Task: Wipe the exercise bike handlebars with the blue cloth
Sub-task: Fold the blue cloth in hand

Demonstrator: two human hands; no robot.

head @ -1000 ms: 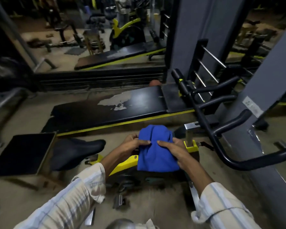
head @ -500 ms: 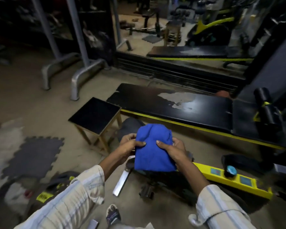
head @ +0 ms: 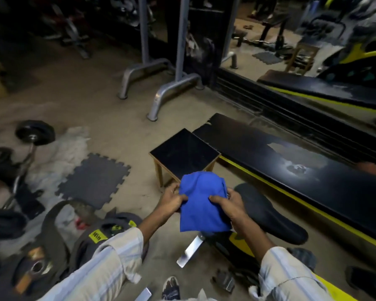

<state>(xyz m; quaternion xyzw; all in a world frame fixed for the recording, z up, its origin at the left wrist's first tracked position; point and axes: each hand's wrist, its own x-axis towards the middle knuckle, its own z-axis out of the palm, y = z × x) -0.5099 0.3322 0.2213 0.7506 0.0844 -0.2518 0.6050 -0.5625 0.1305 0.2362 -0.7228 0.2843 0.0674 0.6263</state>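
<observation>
Cloth (head: 201, 203), blue and bunched, is held at centre frame between both hands, a little toward 5 o'clock of the middle. It is gripped on its left edge by the left hand (head: 173, 200), thumb laid over the fabric and fingers curled behind, and pinched on its right edge by the right hand (head: 227, 206) in the same way; neither hand is open. Compared with a second ago, the view has been swung leftward: the black handlebars then seen at 3 o'clock are no longer in frame, and the yellow frame part seen half a second ago at 4 o'clock is reduced to a sliver. The hold on the cloth has not changed across the three frames, only its backdrop. Now shown are a black saddle (head: 269, 216) at 4 o'clock just beside the right hand, a small black-topped stool (head: 183, 154) at 12 o'clock just beyond the cloth, a long black bench with yellow edge (head: 291, 161) at 2 o'clock, a foam mat tile (head: 93, 179) at 9 o'clock and a dumbbell (head: 34, 132) at 10 o'clock. Wiping is judged not yet begun; the cloth appears to be readied or refolded, well apart from any bar. A turn back to the right would be needed before contact with the handlebars can be made.
</observation>
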